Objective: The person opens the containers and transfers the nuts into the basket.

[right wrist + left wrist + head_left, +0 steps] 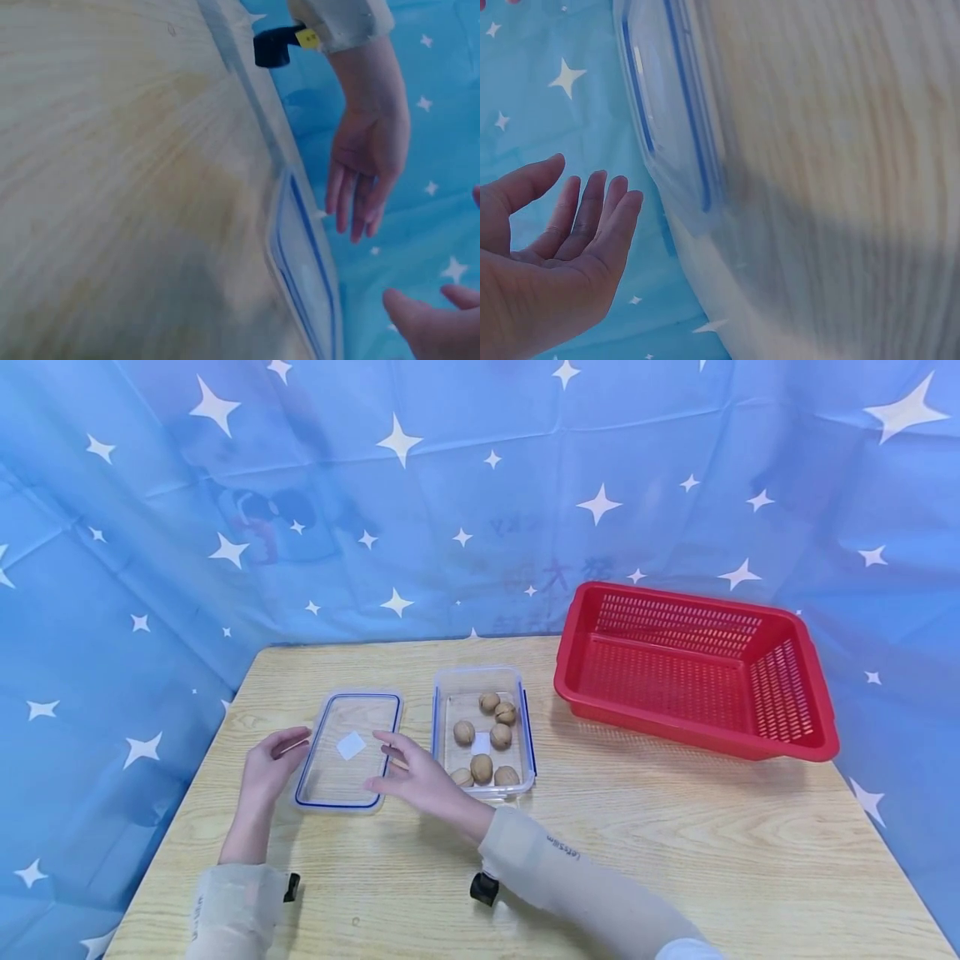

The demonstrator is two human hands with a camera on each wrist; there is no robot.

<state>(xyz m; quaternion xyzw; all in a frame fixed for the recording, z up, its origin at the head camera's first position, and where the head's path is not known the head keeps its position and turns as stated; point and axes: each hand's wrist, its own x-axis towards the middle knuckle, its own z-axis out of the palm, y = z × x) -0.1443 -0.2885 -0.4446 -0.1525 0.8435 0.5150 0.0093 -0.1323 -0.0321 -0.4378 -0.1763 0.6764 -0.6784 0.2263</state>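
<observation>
A clear plastic lid point(330, 777) with a blue seal and a white square label lies flat on the table. My left hand point(272, 767) is at the lid's left edge, fingers loosely bent and holding nothing; the left wrist view shows the same hand point(570, 255) with its palm bare. Over the lid's right side reaches my right hand point(412, 774), thumb and fingers spread apart with nothing between them. Just right of that hand stands a clear plastic container point(480, 679) holding several walnuts point(482, 768), and the right forearm passes close by its front corner.
A red plastic basket point(663, 742) with perforated walls sits at the back right of the wooden table point(675, 843). Behind and beside the table hangs a blue curtain point(480, 585) with white stars. A black wrist-mounted piece point(484, 888) hangs below the right sleeve.
</observation>
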